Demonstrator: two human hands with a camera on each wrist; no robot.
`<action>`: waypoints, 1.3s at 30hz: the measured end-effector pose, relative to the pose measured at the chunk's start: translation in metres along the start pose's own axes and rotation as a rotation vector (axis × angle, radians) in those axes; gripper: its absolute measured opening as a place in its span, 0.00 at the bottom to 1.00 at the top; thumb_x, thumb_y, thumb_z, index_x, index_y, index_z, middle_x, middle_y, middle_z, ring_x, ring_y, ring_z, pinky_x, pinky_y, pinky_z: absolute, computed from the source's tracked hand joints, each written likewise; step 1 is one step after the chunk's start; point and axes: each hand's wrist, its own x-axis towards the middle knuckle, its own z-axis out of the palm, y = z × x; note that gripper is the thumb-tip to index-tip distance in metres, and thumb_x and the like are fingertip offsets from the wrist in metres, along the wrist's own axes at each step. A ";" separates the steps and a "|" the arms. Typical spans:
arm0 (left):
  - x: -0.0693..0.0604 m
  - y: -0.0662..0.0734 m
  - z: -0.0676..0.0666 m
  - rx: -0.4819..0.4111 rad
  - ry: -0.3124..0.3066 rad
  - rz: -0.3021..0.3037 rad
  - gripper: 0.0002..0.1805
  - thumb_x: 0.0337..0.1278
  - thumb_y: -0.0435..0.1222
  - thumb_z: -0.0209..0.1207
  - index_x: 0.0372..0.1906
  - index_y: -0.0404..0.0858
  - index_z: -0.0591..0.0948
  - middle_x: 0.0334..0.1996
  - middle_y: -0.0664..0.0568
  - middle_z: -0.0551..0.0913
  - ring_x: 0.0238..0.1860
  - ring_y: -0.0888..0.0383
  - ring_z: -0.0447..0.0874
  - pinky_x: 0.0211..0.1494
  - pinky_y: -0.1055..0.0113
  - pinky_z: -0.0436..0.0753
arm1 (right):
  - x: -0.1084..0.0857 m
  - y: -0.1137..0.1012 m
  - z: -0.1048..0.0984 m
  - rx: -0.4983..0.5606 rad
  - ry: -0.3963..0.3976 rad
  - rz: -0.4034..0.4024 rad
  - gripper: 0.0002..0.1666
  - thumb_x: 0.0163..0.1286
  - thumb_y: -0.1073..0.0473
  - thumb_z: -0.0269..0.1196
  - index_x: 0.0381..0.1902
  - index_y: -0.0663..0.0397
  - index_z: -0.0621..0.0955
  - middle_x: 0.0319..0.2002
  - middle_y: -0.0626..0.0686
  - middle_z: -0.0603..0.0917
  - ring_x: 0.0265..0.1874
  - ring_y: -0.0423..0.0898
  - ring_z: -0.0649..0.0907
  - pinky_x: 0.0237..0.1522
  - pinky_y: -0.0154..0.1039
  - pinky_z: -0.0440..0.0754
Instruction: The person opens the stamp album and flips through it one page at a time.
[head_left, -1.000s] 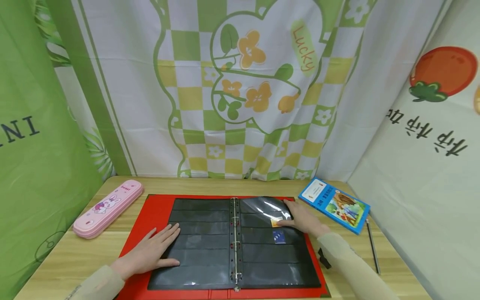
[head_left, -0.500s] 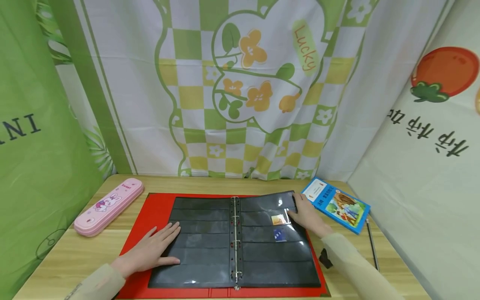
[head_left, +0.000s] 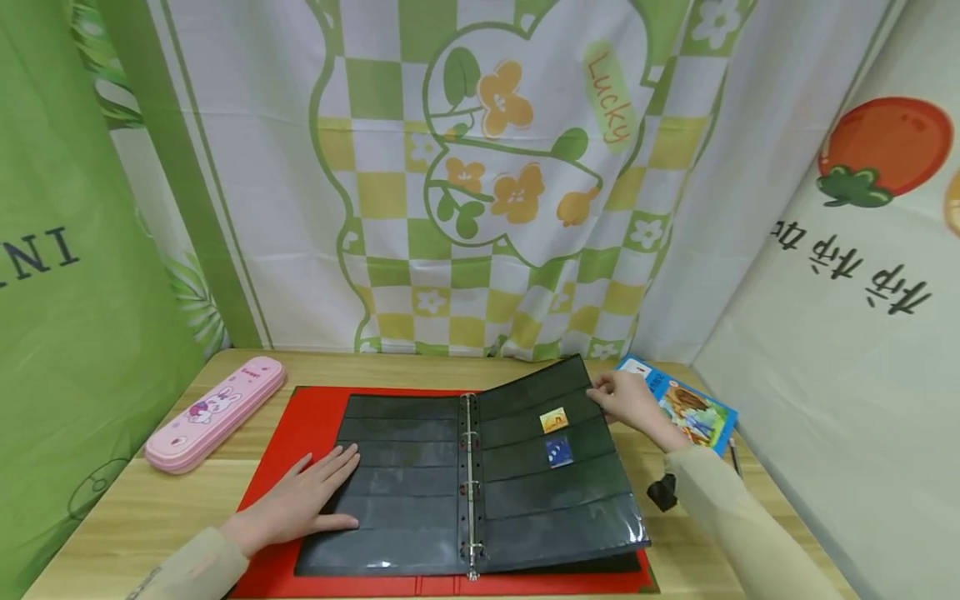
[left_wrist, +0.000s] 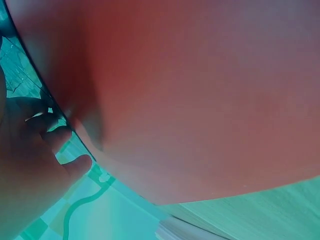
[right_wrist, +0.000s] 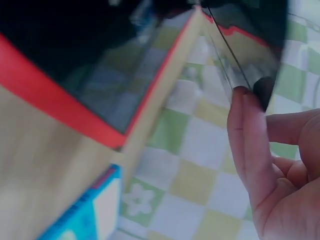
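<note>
A red ring binder (head_left: 266, 467) lies spread out, with black pocket pages on either side of its metal rings (head_left: 471, 483). My right hand (head_left: 630, 400) pinches the outer edge of the right black page (head_left: 555, 500), which is lifted and tilted off the stack; the right wrist view shows the page corner (right_wrist: 260, 75) between thumb and fingers. Two small stamps, one yellow (head_left: 554, 420) and one dark blue (head_left: 558, 452), sit in that page's pockets. My left hand (head_left: 300, 504) rests flat with spread fingers across the left page (head_left: 397, 483) and red cover.
A pink pencil case (head_left: 217, 414) lies at the left on the wooden table (head_left: 120, 525). Behind my right hand is a blue book (head_left: 693, 412), with a dark pencil (head_left: 735, 457) partly hidden by my sleeve. A small black object (head_left: 662, 492) lies near the right forearm.
My right hand has moved right and slightly up, from lying on the page to pinching its edge. The right page has risen with its stamps. The left hand has stayed in place.
</note>
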 end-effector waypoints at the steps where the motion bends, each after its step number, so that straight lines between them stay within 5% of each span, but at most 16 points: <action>1: 0.000 0.000 0.000 0.000 0.000 0.001 0.55 0.53 0.71 0.54 0.74 0.34 0.64 0.76 0.41 0.62 0.75 0.37 0.61 0.71 0.30 0.58 | 0.002 -0.005 -0.003 -0.005 0.000 -0.003 0.16 0.73 0.62 0.58 0.48 0.73 0.81 0.38 0.68 0.87 0.20 0.47 0.87 0.25 0.41 0.87; 8: -0.002 0.002 -0.002 -0.005 -0.004 -0.005 0.54 0.53 0.70 0.56 0.74 0.34 0.64 0.76 0.40 0.62 0.75 0.37 0.62 0.72 0.30 0.58 | 0.017 -0.042 -0.023 -0.058 0.016 -0.058 0.18 0.73 0.60 0.59 0.49 0.72 0.83 0.38 0.66 0.89 0.18 0.46 0.87 0.26 0.41 0.87; 18: -0.002 0.002 -0.002 -0.006 -0.004 0.001 0.55 0.53 0.70 0.56 0.74 0.33 0.64 0.75 0.39 0.63 0.74 0.36 0.62 0.71 0.30 0.59 | 0.038 -0.092 -0.039 0.022 -0.022 -0.062 0.19 0.72 0.57 0.58 0.50 0.67 0.83 0.42 0.64 0.89 0.24 0.48 0.89 0.29 0.37 0.88; 31: 0.007 0.005 -0.009 0.063 -0.059 -0.018 0.55 0.48 0.68 0.61 0.71 0.30 0.68 0.72 0.36 0.68 0.70 0.35 0.68 0.65 0.36 0.73 | 0.060 -0.139 -0.028 0.126 -0.034 -0.074 0.14 0.68 0.56 0.60 0.43 0.60 0.85 0.38 0.59 0.89 0.25 0.46 0.90 0.33 0.39 0.88; 34: 0.012 0.015 -0.015 0.101 -0.016 -0.010 0.51 0.48 0.65 0.65 0.67 0.29 0.72 0.66 0.35 0.75 0.64 0.37 0.76 0.60 0.41 0.79 | 0.062 -0.148 -0.024 0.146 -0.040 -0.079 0.13 0.67 0.56 0.61 0.42 0.60 0.85 0.38 0.59 0.89 0.24 0.44 0.89 0.32 0.38 0.88; 39: 0.034 0.046 -0.032 0.080 0.149 0.016 0.38 0.52 0.54 0.69 0.60 0.29 0.79 0.54 0.38 0.84 0.50 0.45 0.87 0.43 0.55 0.88 | 0.064 -0.162 -0.019 0.134 -0.034 -0.093 0.12 0.67 0.57 0.61 0.41 0.59 0.85 0.38 0.58 0.89 0.24 0.43 0.89 0.31 0.37 0.88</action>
